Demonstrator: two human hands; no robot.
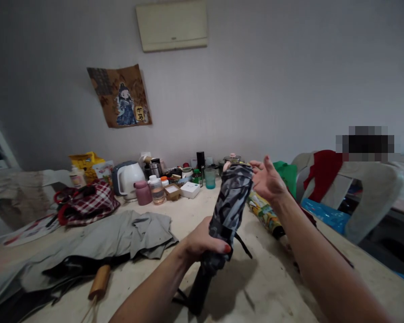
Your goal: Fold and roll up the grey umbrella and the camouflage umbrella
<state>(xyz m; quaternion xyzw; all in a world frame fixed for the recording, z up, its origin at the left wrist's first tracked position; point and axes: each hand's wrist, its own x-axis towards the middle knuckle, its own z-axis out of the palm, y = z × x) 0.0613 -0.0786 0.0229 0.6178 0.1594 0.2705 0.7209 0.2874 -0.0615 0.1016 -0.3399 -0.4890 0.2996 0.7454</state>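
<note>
A folded umbrella (231,202) with a grey and black camouflage pattern is held up, tilted, above the table. My left hand (202,242) wraps around its lower part, with the thumb across the front. Its black handle points down toward me and a dark strap hangs off the side. At the umbrella's upper end is my right hand (271,181), with fingers spread and thumb up; whether it touches the fabric I cannot tell. Behind my right forearm lies a second folded umbrella (264,211), yellow and multicoloured.
A grey umbrella (121,233) with a wooden handle (99,281) lies loosely folded at the left. Along the wall stand a white kettle (129,179), several bottles, a white box (190,189) and a teal cup (210,178). A plaid bag (94,202) sits at the left; chairs stand right.
</note>
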